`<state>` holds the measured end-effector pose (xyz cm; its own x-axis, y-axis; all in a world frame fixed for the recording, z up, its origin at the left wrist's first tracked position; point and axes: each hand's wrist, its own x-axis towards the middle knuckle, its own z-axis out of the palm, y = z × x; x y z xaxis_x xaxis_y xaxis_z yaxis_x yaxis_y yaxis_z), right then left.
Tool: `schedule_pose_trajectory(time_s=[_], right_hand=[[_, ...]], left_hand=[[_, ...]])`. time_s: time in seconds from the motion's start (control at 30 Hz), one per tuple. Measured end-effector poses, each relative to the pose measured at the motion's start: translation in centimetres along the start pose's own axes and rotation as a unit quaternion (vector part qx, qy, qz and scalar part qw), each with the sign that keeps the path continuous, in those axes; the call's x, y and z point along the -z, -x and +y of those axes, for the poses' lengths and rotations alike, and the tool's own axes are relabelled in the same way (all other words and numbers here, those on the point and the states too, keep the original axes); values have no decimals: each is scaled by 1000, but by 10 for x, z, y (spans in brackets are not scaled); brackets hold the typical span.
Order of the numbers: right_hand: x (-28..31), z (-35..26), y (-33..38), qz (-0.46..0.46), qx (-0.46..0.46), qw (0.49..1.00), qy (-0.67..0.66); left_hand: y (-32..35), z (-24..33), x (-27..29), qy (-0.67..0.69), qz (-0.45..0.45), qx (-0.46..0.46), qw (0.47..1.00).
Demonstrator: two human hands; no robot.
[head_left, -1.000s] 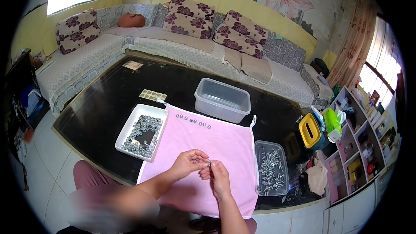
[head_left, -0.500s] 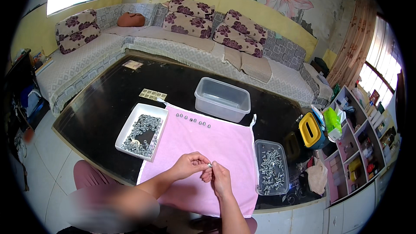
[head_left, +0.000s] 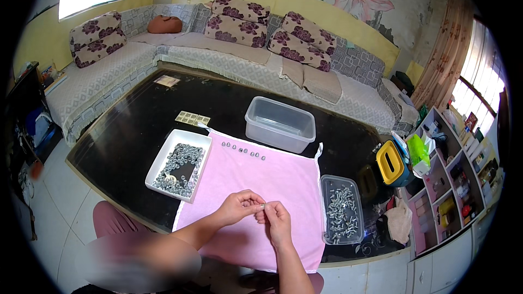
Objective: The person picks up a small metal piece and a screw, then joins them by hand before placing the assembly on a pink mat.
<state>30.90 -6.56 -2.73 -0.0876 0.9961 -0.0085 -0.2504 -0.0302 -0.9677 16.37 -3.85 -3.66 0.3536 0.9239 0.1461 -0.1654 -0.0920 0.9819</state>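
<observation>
My left hand and my right hand meet over the near part of a pink cloth. Between their fingertips they pinch a small metal piece, too small to tell apart. At the cloth's far edge lies a row of several small metal pieces. A white tray of metal nuts stands to the left of the cloth. A clear tray of screws stands to the right.
An empty clear plastic tub stands beyond the cloth on the black glass table. A small card sheet lies near the tray. A sofa with flowered cushions runs behind. Shelves and a yellow-lidded box stand at the right.
Both hands stay together over the cloth; the fingers shift slightly around the small piece. Nothing else has moved.
</observation>
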Motion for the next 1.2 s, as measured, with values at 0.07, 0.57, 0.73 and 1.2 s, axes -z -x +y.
schedule_pose_trajectory(time_s=[0.07,0.57,0.73,1.2], right_hand=[[10,2,-1,-51,-28,998,-2],[1,3,-1,33,36,999,-6],[6,-1,0,-13,-5,1000,-10],[8,0,0,-2,-16,1000,-5]], left_hand=[[0,-4,0,8,0,-16,1000],[-1,-2,-2,10,10,-1,1000],[0,-1,-2,16,-3,-8,1000],[0,0,-3,11,-7,3,1000]])
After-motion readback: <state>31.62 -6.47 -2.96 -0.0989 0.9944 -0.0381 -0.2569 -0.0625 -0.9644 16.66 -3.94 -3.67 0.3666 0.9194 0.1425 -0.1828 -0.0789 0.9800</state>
